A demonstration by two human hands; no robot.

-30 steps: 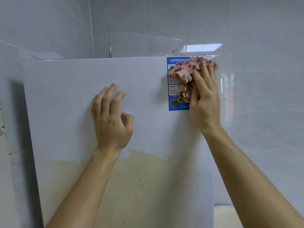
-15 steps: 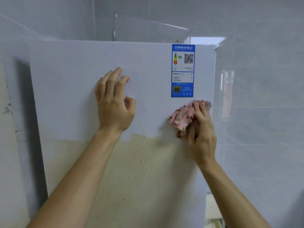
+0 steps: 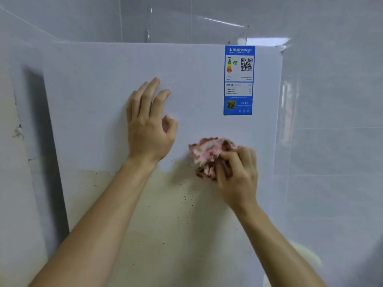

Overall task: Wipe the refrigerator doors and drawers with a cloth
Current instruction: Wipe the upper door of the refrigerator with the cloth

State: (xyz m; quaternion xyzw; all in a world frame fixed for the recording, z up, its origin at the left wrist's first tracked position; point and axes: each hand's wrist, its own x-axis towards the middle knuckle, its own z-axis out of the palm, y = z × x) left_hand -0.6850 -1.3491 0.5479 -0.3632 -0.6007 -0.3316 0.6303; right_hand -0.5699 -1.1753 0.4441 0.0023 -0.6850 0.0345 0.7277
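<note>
A white refrigerator door [image 3: 99, 104] fills the view, clean on top and stained yellowish with dark specks [image 3: 176, 224] over its lower half. My left hand [image 3: 148, 125] lies flat on the door's middle, fingers spread, holding nothing. My right hand [image 3: 238, 175] grips a bunched pink patterned cloth [image 3: 207, 154] and presses it on the door at the upper edge of the stain, below a blue energy label [image 3: 238, 79].
Grey tiled walls stand behind and to the right [image 3: 331, 121]. A clear plastic sheet [image 3: 196, 27] sits on top of the refrigerator. A wall with a dark gap [image 3: 41, 141] borders the door's left side.
My right hand has carried the cloth from the blue label at the top right down and then leftward to the stain's upper edge. The left hand stays on the door.
</note>
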